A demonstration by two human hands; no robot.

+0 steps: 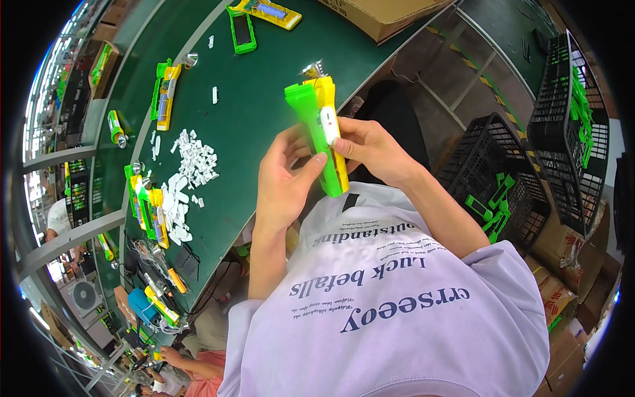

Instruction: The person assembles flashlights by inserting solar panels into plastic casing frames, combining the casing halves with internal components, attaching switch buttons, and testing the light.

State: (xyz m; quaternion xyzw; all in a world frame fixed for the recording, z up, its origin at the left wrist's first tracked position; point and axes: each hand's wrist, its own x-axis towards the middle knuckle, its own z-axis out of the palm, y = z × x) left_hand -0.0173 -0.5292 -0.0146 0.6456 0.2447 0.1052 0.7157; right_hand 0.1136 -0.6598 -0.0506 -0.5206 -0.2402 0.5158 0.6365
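A flashlight with a green and a yellow half of casing is held up in front of my chest, its wide head away from me. The two halves lie side by side, and I cannot tell if they are fully joined. My left hand is closed around the green side, thumb on its face. My right hand grips the yellow side, its thumb at the lower end of a white switch piece. A shiny reflector shows beyond the flashlight's head.
On the green table are a pile of small white plastic parts, open flashlight casings, more flashlights and tools. A cardboard box sits at the far edge. Black crates with green parts stand right. Another person's arm shows lower left.
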